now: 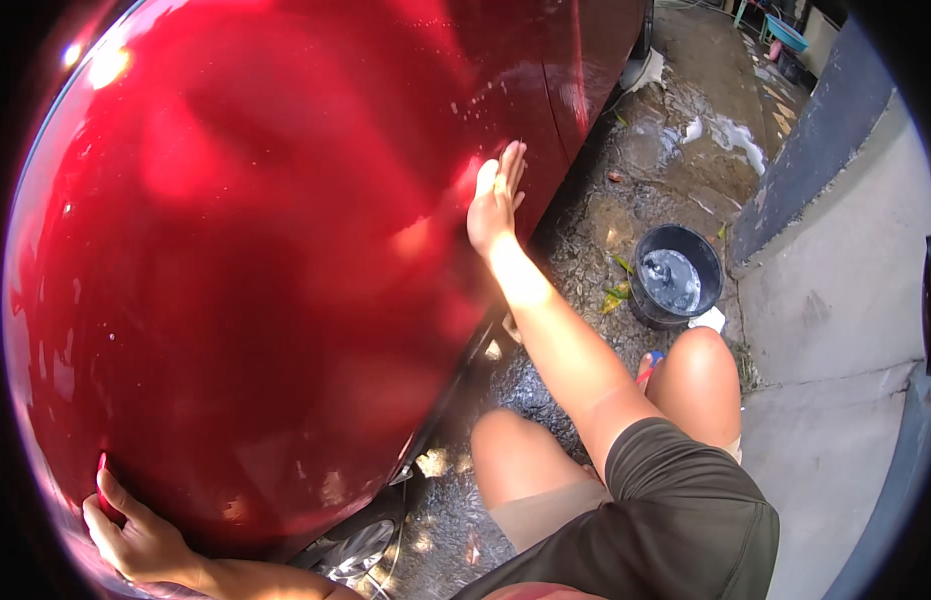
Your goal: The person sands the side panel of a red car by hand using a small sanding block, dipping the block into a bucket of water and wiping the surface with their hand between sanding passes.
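Note:
A glossy red car body (256,280) takes up the left half of the head view, with small water drops on its paint. My right hand (497,200) reaches out to its right-hand part, fingers stretched and palm against or very near the paint, holding nothing visible. Down at the lower left, my left hand (136,530) rests on the same red panel, thumb and fingers apart. Part of a wheel (356,550) shows below the car. My bare knees are bent beside the car.
A black bucket (638,300) of greyish water stands right of my forearm, a white item (708,321) beside it. The wet concrete ground (716,100) has foam patches and leaves. A grey wall (816,300) runs along the right. A blue basin (786,35) sits at top right.

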`<state>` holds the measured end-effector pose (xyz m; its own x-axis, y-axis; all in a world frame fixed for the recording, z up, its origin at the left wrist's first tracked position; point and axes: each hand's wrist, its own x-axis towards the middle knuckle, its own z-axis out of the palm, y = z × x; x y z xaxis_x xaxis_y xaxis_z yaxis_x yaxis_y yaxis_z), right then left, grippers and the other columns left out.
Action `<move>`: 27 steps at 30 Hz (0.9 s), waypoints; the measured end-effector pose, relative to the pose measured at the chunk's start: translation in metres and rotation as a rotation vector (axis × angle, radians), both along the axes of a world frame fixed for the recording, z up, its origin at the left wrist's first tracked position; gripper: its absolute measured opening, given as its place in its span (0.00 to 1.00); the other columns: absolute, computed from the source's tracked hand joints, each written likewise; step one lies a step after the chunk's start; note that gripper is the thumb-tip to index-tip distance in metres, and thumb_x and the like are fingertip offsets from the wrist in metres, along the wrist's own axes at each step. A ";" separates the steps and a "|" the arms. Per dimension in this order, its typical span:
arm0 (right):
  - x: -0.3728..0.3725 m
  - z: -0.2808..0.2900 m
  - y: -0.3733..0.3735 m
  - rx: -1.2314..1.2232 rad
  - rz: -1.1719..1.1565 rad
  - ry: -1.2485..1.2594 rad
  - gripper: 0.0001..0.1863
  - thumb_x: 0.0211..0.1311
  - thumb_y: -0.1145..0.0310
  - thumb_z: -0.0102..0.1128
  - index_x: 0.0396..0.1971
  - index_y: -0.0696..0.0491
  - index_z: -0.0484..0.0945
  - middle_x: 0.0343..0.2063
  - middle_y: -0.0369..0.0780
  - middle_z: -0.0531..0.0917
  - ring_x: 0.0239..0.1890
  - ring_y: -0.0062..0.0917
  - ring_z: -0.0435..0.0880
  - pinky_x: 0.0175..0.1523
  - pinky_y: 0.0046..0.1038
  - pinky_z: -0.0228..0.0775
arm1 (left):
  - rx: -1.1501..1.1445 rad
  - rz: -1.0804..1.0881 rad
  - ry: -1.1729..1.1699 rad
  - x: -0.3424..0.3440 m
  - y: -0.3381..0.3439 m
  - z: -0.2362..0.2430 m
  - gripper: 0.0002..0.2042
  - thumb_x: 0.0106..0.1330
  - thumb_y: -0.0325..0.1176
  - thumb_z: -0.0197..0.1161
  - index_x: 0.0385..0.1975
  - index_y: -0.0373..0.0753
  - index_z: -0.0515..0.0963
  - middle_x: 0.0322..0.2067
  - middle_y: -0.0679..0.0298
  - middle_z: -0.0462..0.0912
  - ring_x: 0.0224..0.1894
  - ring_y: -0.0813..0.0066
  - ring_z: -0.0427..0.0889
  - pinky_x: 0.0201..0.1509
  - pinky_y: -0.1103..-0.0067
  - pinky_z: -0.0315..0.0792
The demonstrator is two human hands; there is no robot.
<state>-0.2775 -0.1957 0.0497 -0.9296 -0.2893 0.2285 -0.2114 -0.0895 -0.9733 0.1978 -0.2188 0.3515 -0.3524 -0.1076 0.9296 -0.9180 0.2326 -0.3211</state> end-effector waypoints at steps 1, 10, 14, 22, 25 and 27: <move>-0.038 0.007 0.003 -0.012 -0.022 -0.104 0.43 0.80 0.39 0.23 0.80 0.56 0.32 0.81 0.46 0.28 0.82 0.41 0.24 0.77 0.62 0.14 | 0.023 0.037 0.038 -0.003 -0.003 -0.003 0.23 0.71 0.59 0.62 0.27 0.43 0.84 0.22 0.69 0.82 0.21 0.73 0.78 0.26 0.76 0.72; 0.097 -0.051 0.018 0.120 0.149 0.162 0.40 0.81 0.47 0.22 0.79 0.56 0.27 0.80 0.52 0.27 0.81 0.51 0.22 0.75 0.67 0.12 | -0.002 -0.038 -0.057 -0.062 0.034 -0.006 0.27 0.77 0.54 0.56 0.31 0.33 0.87 0.27 0.55 0.87 0.30 0.57 0.84 0.35 0.64 0.76; -0.076 -0.050 0.009 0.079 -0.053 -0.117 0.41 0.81 0.42 0.20 0.79 0.57 0.31 0.81 0.48 0.31 0.83 0.40 0.25 0.78 0.61 0.13 | -0.108 -0.105 -0.143 -0.050 0.012 -0.008 0.28 0.80 0.51 0.53 0.24 0.34 0.87 0.21 0.57 0.86 0.23 0.59 0.82 0.29 0.66 0.75; 0.062 -0.053 0.011 0.041 0.078 0.193 0.41 0.81 0.43 0.26 0.80 0.57 0.36 0.80 0.55 0.36 0.82 0.54 0.33 0.74 0.68 0.11 | 0.070 0.129 0.269 0.030 0.009 0.027 0.25 0.80 0.50 0.52 0.47 0.32 0.88 0.43 0.54 0.91 0.44 0.64 0.89 0.47 0.73 0.82; -0.063 -0.067 0.002 0.068 -0.103 0.007 0.39 0.82 0.48 0.29 0.80 0.56 0.35 0.80 0.53 0.37 0.81 0.53 0.32 0.74 0.69 0.14 | -0.044 0.029 -0.008 0.044 -0.013 0.023 0.30 0.80 0.52 0.47 0.40 0.28 0.86 0.34 0.53 0.89 0.35 0.63 0.86 0.40 0.70 0.79; -0.049 -0.061 0.000 0.062 -0.090 0.012 0.40 0.82 0.47 0.30 0.80 0.56 0.35 0.80 0.52 0.37 0.82 0.53 0.32 0.74 0.69 0.13 | 0.047 0.169 0.068 0.078 -0.010 0.050 0.29 0.81 0.51 0.41 0.45 0.32 0.86 0.38 0.51 0.89 0.37 0.59 0.86 0.41 0.68 0.78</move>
